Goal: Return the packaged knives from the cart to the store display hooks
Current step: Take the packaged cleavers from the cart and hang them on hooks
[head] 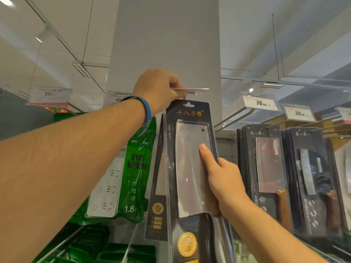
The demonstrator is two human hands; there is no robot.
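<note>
The upright pack (187, 168) is gripped by the right hand (223, 180), its top just below the hook (195, 93) pinched by the left hand (157, 90).

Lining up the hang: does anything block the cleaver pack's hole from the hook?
Nothing visible does. The left hand pinches the label holder up above the hook tip, just over the cleaver pack the right hand grips.
</note>
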